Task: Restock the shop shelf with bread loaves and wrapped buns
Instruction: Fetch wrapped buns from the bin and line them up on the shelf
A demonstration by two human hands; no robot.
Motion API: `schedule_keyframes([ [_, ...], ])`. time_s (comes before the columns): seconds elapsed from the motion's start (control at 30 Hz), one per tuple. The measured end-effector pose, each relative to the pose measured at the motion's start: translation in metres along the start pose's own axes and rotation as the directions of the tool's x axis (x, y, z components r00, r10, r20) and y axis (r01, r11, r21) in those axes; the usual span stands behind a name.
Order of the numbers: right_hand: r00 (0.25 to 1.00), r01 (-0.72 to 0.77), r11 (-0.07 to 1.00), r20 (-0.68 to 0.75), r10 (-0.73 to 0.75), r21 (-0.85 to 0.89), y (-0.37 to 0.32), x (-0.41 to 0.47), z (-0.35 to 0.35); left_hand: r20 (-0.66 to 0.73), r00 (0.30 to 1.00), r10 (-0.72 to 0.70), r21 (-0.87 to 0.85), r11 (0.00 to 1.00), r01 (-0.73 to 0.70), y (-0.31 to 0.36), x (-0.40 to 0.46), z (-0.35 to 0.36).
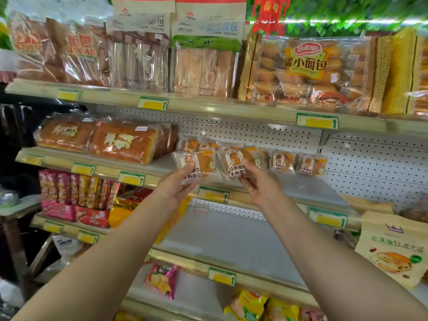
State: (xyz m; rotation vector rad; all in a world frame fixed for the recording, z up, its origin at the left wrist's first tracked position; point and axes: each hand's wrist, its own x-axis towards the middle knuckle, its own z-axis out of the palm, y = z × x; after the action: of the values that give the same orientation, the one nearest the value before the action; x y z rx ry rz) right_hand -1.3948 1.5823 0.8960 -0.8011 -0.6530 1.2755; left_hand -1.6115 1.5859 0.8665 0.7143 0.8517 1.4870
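Both forearms stretch up from the bottom of the view toward the middle shelf [162,169], each hand carrying one wrapped bun. Your left hand [177,187] grips the left bun [196,165] from below, thumb pressed on the label face and the other fingers curled behind the wrapper. Your right hand [259,185] pinches the right bun [238,164] the same way at its lower edge, thumb in front, fingers tucked under. Both buns sit upright, labels facing you, just in front of the row of buns [298,164] already standing at the back of the shelf.

To finish this step well, you'd likely do best to set each bun down on its bottom edge, snug beside its neighbours, label outward as the others are. Keep the pinch light; the bread looks soft and the film would crease. The left bun belongs in the gap just right of the bread loaves [120,144], so mind you don't nudge them. Whether either bun already touches the shelf board cannot be told from here. Your wrists are bent slightly back, palms turned up and inward; let go only once each pack stands by itself.
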Motion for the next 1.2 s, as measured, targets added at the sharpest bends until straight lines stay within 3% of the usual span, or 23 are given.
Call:
schedule_keyframes([
  [0.1,0.998,0.028,0.996,-0.052,-0.033,-0.086,0.004,0.022,0.017,0.037,0.999,-0.031,0.039,0.999,0.029,0.015,0.032,-0.003],
  [0.33,0.994,0.079,0.996,-0.075,-0.082,-0.044,0.017,0.063,0.047,0.087,0.995,-0.048,0.095,0.995,0.039,0.047,0.108,-0.017],
  [0.53,1.000,-0.022,0.963,0.006,0.025,-0.268,0.026,0.092,0.066,0.141,0.987,-0.077,0.205,0.978,0.047,0.070,0.157,-0.024],
  [0.73,0.999,-0.023,0.972,-0.037,0.015,-0.235,0.043,0.133,0.087,0.080,0.997,-0.023,0.365,0.931,-0.007,0.076,0.213,-0.030],
  [0.87,0.991,-0.005,0.939,-0.128,-0.042,-0.343,0.059,0.171,0.100,0.040,0.999,0.018,0.439,0.898,-0.034,0.082,0.248,-0.034],
  [1.0,0.989,0.054,0.909,-0.102,-0.105,-0.413,0.066,0.193,0.108,0.047,0.997,0.056,0.418,0.906,-0.071,0.078,0.276,-0.031],
  [1.2,0.997,0.019,0.847,-0.050,-0.053,-0.532,0.074,0.222,0.113,-0.009,0.995,0.096,0.493,0.866,-0.079,0.068,0.305,-0.036],
])
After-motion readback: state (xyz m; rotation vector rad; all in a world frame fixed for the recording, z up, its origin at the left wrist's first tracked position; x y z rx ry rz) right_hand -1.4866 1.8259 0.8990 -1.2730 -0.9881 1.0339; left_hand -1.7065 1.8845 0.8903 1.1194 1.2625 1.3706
